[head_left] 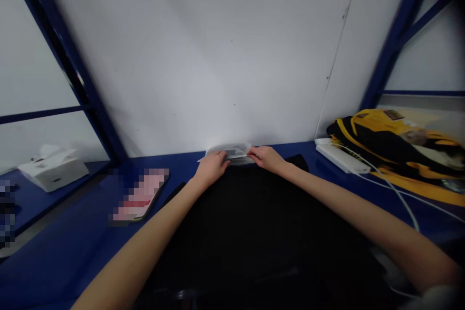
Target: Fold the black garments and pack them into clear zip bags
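The left hand (212, 168) and the right hand (268, 159) are a little apart, both closed on a plastic bag (238, 150), whitish and partly see-through, which lies between them. The left one grips its left part, thumb and curled fingers together; the right one pinches its right end between thumb and fingers. The fingers cover both ends of the bag, and blur hides whatever is inside it, apart from a vague grey patch. On the near side of the bag spreads a broad black cloth (254, 232), or something like it, too dark to show folds or edges and cut off at the bottom; the forearms cross over its sides. All this is on a blue table (87, 237), with a white wall (232, 58) just behind the bag. Left of the bag and nearer is a pink phone (141, 198), its screen blotted out by coarse squares; farther left, past a blue post (78, 68), stands a tissue box (54, 172). Well right of the bag lie a white block (341, 159), white cables (394, 191) and a yellow-and-black bundle (392, 140), smeared and hard to make out.
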Demonstrator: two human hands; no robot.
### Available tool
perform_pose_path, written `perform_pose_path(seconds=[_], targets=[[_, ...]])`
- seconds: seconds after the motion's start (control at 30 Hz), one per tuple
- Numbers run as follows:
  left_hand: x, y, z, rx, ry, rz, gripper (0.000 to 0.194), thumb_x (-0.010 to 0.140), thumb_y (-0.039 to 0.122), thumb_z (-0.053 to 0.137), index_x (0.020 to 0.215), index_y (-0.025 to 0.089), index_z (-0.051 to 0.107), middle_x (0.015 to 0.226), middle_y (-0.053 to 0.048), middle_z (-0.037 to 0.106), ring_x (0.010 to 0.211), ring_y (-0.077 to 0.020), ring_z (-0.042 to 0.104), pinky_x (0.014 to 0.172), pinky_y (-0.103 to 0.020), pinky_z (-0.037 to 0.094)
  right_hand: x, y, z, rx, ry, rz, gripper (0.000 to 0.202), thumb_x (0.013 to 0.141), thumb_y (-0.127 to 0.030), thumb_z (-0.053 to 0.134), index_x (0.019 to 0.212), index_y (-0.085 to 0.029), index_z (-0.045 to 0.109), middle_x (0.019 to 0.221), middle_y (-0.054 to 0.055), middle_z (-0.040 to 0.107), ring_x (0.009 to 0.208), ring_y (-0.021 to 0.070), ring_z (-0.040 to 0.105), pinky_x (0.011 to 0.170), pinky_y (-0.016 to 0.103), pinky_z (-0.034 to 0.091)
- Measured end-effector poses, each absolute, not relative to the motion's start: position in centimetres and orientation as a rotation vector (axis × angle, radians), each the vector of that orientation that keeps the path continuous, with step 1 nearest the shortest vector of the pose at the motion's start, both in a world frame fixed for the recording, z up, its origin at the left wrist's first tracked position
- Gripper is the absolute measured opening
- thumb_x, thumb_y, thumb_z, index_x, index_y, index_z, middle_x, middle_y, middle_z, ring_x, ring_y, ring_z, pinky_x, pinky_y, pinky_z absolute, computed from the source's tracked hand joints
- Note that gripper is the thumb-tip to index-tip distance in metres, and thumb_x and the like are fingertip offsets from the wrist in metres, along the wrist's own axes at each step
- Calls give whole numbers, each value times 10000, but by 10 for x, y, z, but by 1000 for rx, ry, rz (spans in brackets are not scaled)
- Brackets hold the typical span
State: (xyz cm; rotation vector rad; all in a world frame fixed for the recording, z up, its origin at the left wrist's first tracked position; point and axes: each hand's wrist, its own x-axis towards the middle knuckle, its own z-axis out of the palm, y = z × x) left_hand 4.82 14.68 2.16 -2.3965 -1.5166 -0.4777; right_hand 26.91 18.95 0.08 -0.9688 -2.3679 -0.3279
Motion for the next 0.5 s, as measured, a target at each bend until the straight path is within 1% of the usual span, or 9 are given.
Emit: perform_pose_path(seconds=[0.13, 0.27, 0.37, 0.5], targets=[[55, 142, 22, -2431, -1366, -572, 174, 847, 290, 436, 950, 216, 554, 978, -30, 608, 871, -186, 581, 697, -269, 448, 266, 186, 0, -821, -2359, -262, 168, 860, -240, 419, 863, -180, 576, 763, 53, 650, 677, 155, 593, 612, 237, 404], [58, 141, 22, -2458, -1210, -635, 156, 849, 275, 441, 948, 207, 540, 989, -35, 597, 897, -174, 564, 699, -262, 450, 260, 180, 2, -781, -2348, -205, 149, 842, -207, 430, 872, -179, 573, 789, 49, 656, 694, 150, 605, 626, 233, 414], [60, 140, 22, -2452, -1136, -645, 158, 863, 271, 416, 940, 193, 530, 942, -42, 590, 882, -168, 554, 709, -266, 445, 255, 174, 4, -781, -2341, -177, 143, 828, -190, 440, 871, -180, 575, 779, 39, 655, 680, 141, 600, 626, 225, 409], [62, 140, 21, -2432, -1109, -619, 194, 891, 270, 348, 913, 180, 519, 887, -44, 575, 818, -159, 549, 656, -257, 434, 250, 169, 6, -783, -2333, -143, 140, 823, -187, 446, 853, -188, 583, 768, 20, 653, 660, 125, 584, 607, 207, 389]])
